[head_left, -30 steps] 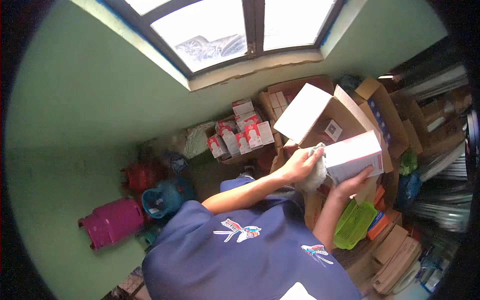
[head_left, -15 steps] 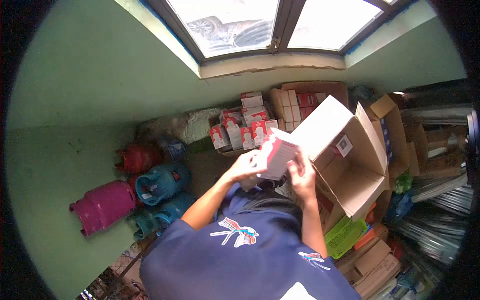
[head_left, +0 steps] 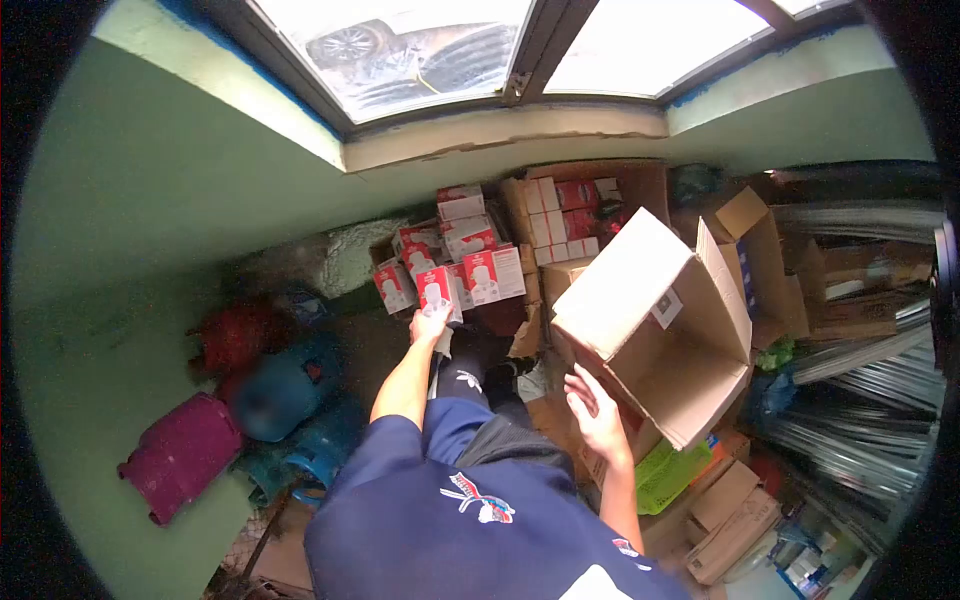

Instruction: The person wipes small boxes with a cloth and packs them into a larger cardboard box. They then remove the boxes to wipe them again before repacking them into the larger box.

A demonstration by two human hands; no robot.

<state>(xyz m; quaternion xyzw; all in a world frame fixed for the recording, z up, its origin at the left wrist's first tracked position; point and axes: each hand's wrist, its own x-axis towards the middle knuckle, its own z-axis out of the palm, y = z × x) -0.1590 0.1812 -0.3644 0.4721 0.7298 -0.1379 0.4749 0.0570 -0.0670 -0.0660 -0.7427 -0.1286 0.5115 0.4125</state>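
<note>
- Your left hand (head_left: pixel 430 325) grips a red-and-white box (head_left: pixel 437 287) at the stack at 11 o'clock
- Your right hand (head_left: pixel 597 412), fingers spread and holding nothing, hovers beside the open carton (head_left: pixel 650 330) at 2 o'clock

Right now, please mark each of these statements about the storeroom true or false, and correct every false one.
1. The left hand touches a small red-and-white carton. True.
2. The right hand holds a carton. False: it is empty, near the big open cardboard box.
3. The big box stands full of cartons. False: its visible inside is bare.
4. A magenta gas cylinder lies by the green wall. True.
</note>
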